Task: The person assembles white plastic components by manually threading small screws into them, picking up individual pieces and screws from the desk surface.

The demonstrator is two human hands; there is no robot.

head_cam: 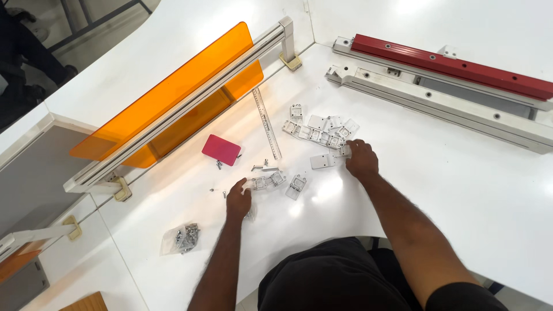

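left hand (238,198) pinching bracket pair (268,181) (grip seemingly closed); right hand (362,159) fingers curled on bracket pile (322,135)

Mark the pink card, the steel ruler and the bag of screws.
pink card (221,150), head view, middle of its top face.
steel ruler (266,122), head view, midway along its strip.
bag of screws (183,238), head view, on the screws inside the clear bag.

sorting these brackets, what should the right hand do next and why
Probably lift one bracket clear of the pile: the right hand rests at the edge of the cluster of white brackets, fingertips on a piece, while the left hand touches the small row of brackets.
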